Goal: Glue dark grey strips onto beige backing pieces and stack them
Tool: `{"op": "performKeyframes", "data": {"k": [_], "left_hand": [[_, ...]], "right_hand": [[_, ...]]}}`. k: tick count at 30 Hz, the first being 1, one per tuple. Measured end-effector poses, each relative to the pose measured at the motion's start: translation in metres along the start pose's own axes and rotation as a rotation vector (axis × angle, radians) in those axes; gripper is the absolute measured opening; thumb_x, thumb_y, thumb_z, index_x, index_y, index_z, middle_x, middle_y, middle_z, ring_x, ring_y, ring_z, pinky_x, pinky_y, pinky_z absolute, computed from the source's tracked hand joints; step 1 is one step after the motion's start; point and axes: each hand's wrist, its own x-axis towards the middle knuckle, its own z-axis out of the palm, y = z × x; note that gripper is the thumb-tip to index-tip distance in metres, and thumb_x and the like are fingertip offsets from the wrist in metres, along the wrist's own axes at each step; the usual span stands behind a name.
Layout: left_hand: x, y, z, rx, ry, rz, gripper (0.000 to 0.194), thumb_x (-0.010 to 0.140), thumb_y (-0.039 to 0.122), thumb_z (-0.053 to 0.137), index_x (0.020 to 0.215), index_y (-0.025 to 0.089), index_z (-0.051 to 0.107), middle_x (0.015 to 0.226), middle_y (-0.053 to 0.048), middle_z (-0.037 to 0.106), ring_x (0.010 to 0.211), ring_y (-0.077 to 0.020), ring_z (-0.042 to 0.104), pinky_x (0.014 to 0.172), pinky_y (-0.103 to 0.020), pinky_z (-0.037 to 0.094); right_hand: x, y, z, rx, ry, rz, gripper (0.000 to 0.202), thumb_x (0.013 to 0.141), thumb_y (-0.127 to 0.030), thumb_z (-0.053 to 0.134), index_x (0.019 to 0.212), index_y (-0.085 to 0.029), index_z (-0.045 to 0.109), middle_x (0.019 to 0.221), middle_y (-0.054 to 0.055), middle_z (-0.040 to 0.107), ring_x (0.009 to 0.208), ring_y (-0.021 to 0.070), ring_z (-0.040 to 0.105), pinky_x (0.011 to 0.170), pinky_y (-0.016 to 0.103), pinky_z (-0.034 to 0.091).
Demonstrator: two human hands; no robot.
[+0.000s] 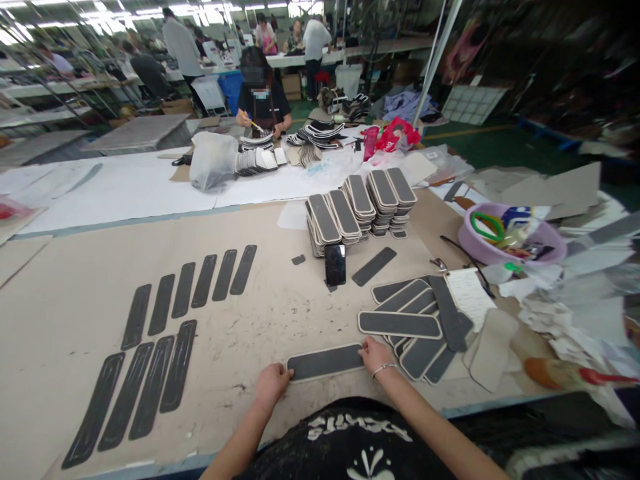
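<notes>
A long dark grey strip with a pale border (325,362) lies near the table's front edge. At its left end my left hand (273,383) pinches the tip. The right end is pinched by my right hand (376,357), which has a bracelet at the wrist. Just right of it is a loose pile of similar bordered pieces (400,325). Neat stacks of such pieces (346,213) stand farther back, with a black phone (335,265) against them. Dark strips with a shiny outline (175,367) lie in two slanted rows on the left.
A purple basin (513,257) with mixed items and a handwritten sheet (470,297) are at the right. Beside them lies a brush with an orange handle (560,375). Across the table a person (263,100) works behind a plastic bag (214,160) and more stacks.
</notes>
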Motion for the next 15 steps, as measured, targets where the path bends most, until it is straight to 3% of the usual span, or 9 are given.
{"op": "performKeyframes", "data": {"k": [8,15], "left_hand": [[0.000,0.001,-0.002,-0.001,-0.022,0.007,0.028,0.079,0.040,0.050,0.067,0.018,0.062,0.067,-0.006,0.069,0.068,-0.0171,0.063,0.056,-0.023,0.036],[-0.001,0.000,-0.001,0.003,-0.013,0.006,0.029,0.079,0.041,0.049,0.070,0.018,0.062,0.072,-0.007,0.069,0.071,-0.0172,0.062,0.057,-0.024,0.036]], "right_hand": [[-0.007,-0.008,-0.006,-0.158,0.005,-0.060,0.014,0.080,-0.028,0.050,0.085,-0.023,0.062,0.076,0.004,0.065,0.073,0.0180,0.060,0.064,0.028,0.038],[-0.019,-0.022,-0.016,-0.238,0.089,-0.133,0.024,0.085,-0.026,0.042,0.092,-0.017,0.063,0.102,0.013,0.060,0.092,0.0217,0.056,0.078,0.032,0.042]]}}
